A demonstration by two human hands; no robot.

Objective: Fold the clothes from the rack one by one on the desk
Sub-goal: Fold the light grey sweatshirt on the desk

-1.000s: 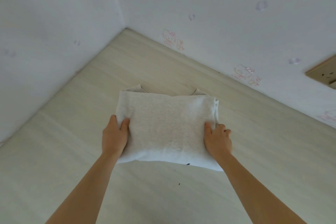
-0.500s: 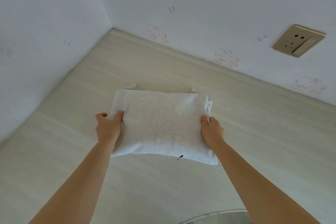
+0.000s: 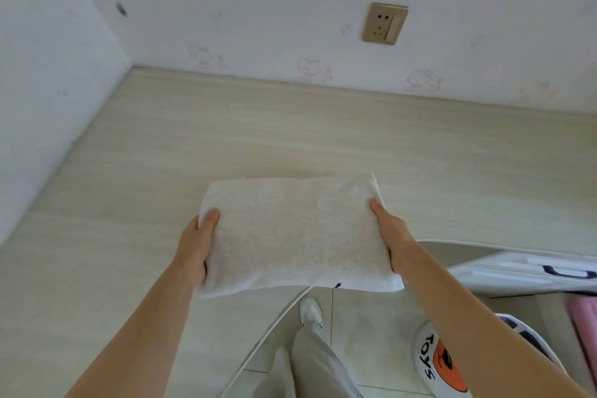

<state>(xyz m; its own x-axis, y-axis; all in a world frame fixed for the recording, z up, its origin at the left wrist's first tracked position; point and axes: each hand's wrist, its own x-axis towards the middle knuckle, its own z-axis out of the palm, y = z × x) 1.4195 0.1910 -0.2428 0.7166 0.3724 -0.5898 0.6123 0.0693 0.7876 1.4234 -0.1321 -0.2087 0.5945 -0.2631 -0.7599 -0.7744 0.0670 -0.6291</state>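
Above the near edge of the pale wood-grain desk, dead centre, the folded speckled-white fabric garment rides between both hands. Left hand at nine o'clock, thumb on top, fingers tucked beneath; right hand at three o'clock clamps its side likewise. Danger now: the bundle's front edge overhangs the floor, and an uneven squeeze could let the layers slide apart and the fold spill open.
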